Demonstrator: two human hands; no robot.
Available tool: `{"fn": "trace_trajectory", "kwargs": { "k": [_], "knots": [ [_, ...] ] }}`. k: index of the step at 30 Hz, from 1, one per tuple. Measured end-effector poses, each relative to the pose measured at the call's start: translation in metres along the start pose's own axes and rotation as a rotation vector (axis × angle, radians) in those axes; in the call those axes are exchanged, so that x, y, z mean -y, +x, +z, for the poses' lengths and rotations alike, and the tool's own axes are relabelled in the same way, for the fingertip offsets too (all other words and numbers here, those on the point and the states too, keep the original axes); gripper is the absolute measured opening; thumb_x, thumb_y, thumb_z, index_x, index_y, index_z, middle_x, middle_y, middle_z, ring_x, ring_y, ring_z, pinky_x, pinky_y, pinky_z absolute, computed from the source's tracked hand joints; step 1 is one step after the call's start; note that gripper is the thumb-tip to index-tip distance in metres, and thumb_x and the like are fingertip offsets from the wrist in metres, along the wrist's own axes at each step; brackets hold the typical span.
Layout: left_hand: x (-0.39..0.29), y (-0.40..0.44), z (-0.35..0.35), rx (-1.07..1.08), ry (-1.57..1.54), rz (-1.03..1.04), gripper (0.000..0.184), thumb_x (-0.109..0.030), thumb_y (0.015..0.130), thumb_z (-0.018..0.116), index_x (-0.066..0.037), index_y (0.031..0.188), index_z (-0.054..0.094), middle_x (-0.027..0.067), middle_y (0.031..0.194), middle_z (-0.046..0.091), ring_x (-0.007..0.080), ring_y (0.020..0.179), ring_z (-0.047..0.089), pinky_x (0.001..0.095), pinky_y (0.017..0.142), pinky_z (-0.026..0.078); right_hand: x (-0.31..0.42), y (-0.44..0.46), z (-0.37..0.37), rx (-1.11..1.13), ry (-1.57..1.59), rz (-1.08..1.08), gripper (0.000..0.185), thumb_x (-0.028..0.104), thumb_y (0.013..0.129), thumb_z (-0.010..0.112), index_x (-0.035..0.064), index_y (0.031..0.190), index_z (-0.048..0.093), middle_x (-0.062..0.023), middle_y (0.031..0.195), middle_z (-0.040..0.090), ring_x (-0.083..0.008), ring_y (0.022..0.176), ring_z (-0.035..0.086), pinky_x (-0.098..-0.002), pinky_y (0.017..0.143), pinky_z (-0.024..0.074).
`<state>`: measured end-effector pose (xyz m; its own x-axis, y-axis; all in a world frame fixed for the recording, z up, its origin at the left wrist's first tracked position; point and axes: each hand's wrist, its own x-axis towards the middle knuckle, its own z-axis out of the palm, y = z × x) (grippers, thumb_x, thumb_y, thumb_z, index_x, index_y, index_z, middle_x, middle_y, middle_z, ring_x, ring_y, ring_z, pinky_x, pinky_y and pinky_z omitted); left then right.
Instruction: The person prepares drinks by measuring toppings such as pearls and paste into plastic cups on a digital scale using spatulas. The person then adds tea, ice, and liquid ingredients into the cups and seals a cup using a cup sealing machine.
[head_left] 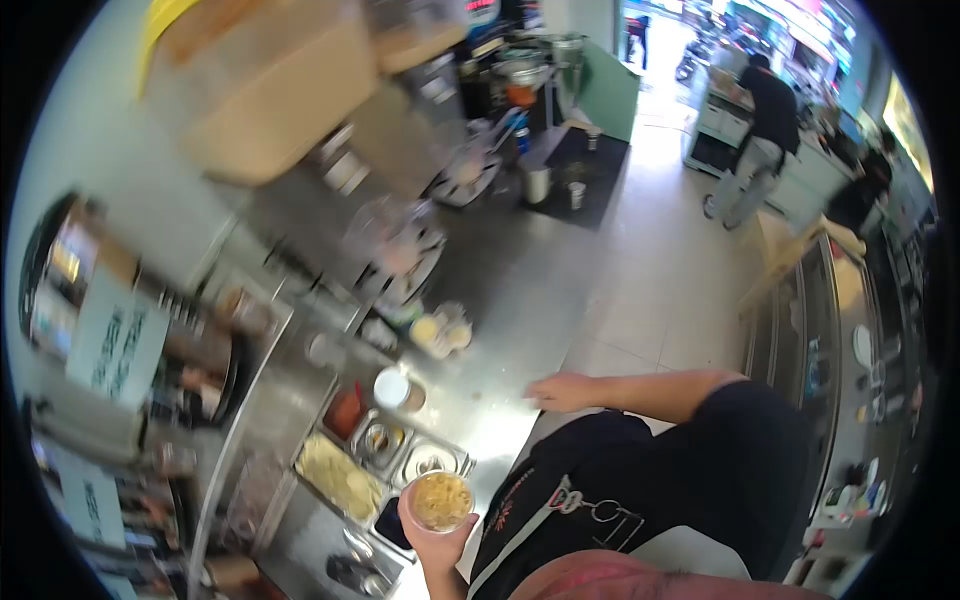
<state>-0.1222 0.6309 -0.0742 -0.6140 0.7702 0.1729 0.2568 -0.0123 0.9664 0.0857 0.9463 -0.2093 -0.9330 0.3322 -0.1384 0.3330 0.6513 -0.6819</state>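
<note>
My left hand [435, 545] is closed around a clear cup [443, 502] filled with yellow-brown pieces, held over the near edge of the counter. Bare of any visible object, my right hand [562, 392] hovers by the counter edge, its fingers loosely apart and slightly blurred. Beside the cup sit metal food containers: one with a pale yellow filling [338, 478], one with a reddish filling [346, 410], and a round-lidded one [430, 460]. A white-lidded jar [392, 387] stands behind them.
Small yellow-topped cups [440, 332] stand farther along the steel counter [530, 290]. Black-and-white trays with clear containers [405, 255] line the wall side. A dark mat [575, 180] bears cups. Across the aisle, a person in dark clothes [770, 110] leans at another counter.
</note>
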Motion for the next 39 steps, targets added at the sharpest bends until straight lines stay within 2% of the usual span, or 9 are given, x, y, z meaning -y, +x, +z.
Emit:
{"fn": "trace_trajectory", "kwargs": {
  "k": [7, 13, 16, 19, 24, 31, 35, 36, 39],
  "knots": [
    [-0.066, 0.194, 0.238, 0.408, -0.280, 0.147, 0.102, -0.040, 0.062, 0.091, 0.001, 0.141, 0.040, 0.0147, 0.131, 0.051, 0.0283, 0.121, 0.052, 0.0430, 0.104, 0.044, -0.226, -0.295, -0.037, -0.360, 0.100, 0.929, 0.036, 0.025, 0.089, 0.053, 0.0143, 0.122, 0.064, -0.0182, 0.104, 0.070, -0.0372, 0.101, 0.065, -0.0489, 0.088, 0.0509],
    [-0.136, 0.389, 0.457, 0.592, -0.363, 0.441, 0.089, -0.042, 0.081, 0.078, 0.002, 0.146, 0.037, 0.0198, 0.145, 0.044, 0.0363, 0.133, 0.045, 0.0526, 0.109, 0.040, -0.263, -0.421, -0.062, -0.818, 0.304, 1.123, 0.035, 0.022, 0.086, 0.058, 0.0088, 0.118, 0.066, -0.0191, 0.106, 0.070, -0.0365, 0.101, 0.066, -0.0455, 0.087, 0.0519],
    [-0.199, 0.462, 0.562, 0.765, -0.523, 0.208, 0.075, -0.036, 0.087, 0.072, 0.001, 0.144, 0.039, 0.0178, 0.139, 0.050, 0.0315, 0.127, 0.052, 0.0490, 0.107, 0.044, -0.285, -0.463, -0.052, -0.986, 0.319, 1.194, 0.032, 0.024, 0.088, 0.060, 0.0050, 0.112, 0.068, -0.0182, 0.100, 0.070, -0.0342, 0.092, 0.067, -0.0422, 0.081, 0.0530],
    [-0.239, 0.548, 0.646, 0.624, -0.653, 0.099, 0.057, -0.020, 0.089, 0.071, 0.001, 0.137, 0.048, 0.0105, 0.124, 0.061, 0.0213, 0.114, 0.060, 0.0370, 0.098, 0.046, -0.321, -0.498, -0.012, -1.033, 0.402, 1.353, 0.027, 0.023, 0.089, 0.061, 0.0016, 0.105, 0.068, -0.0164, 0.082, 0.069, -0.0286, 0.075, 0.067, -0.0403, 0.069, 0.0524],
    [-0.275, 0.698, 0.761, 0.398, -0.476, 0.299, 0.068, -0.020, 0.073, 0.086, 0.003, 0.127, 0.051, 0.0069, 0.103, 0.067, 0.0187, 0.091, 0.067, 0.0310, 0.075, 0.053, -0.303, -0.515, 0.037, -0.902, 0.641, 1.686, 0.026, 0.015, 0.084, 0.062, 0.0011, 0.105, 0.069, -0.0146, 0.091, 0.071, -0.0248, 0.084, 0.068, -0.0376, 0.075, 0.0538],
    [-0.248, 0.906, 0.883, 0.299, -0.515, 0.506, 0.054, -0.014, 0.069, 0.088, 0.002, 0.113, 0.061, 0.0083, 0.100, 0.067, 0.0194, 0.092, 0.065, 0.0323, 0.088, 0.049, -0.357, -0.449, -0.020, -0.903, 1.078, 1.792, 0.021, 0.022, 0.087, 0.060, 0.0050, 0.094, 0.068, -0.0131, 0.081, 0.067, -0.0239, 0.075, 0.065, -0.0391, 0.068, 0.0526],
    [-0.226, 0.947, 0.922, -0.121, -0.414, 0.680, 0.110, -0.006, 0.055, 0.095, 0.007, 0.140, 0.026, 0.0197, 0.127, 0.053, 0.0266, 0.115, 0.055, 0.0368, 0.098, 0.046, -0.403, -0.449, -0.045, -0.995, 1.191, 1.752, 0.022, 0.026, 0.088, 0.058, 0.0072, 0.087, 0.068, -0.0123, 0.075, 0.065, -0.0234, 0.070, 0.063, -0.0400, 0.065, 0.0519],
    [-0.224, 0.933, 0.923, -0.143, -0.289, 0.711, 0.100, -0.022, 0.071, 0.087, 0.009, 0.143, 0.025, 0.0202, 0.133, 0.049, 0.0289, 0.117, 0.053, 0.0384, 0.104, 0.042, -0.406, -0.455, -0.040, -1.026, 1.212, 1.745, 0.022, 0.027, 0.088, 0.058, 0.0078, 0.086, 0.068, -0.0121, 0.074, 0.064, -0.0232, 0.068, 0.063, -0.0402, 0.064, 0.0517],
    [-0.210, 0.897, 0.981, -0.097, -0.124, 0.859, 0.094, -0.024, 0.074, 0.081, 0.008, 0.143, 0.026, 0.0204, 0.133, 0.050, 0.0300, 0.116, 0.054, 0.0392, 0.101, 0.043, -0.401, -0.455, -0.001, -0.937, 1.222, 1.779, 0.025, 0.030, 0.089, 0.056, 0.0095, 0.081, 0.068, -0.0115, 0.069, 0.063, -0.0229, 0.064, 0.062, -0.0409, 0.061, 0.0511]
  ]
}}
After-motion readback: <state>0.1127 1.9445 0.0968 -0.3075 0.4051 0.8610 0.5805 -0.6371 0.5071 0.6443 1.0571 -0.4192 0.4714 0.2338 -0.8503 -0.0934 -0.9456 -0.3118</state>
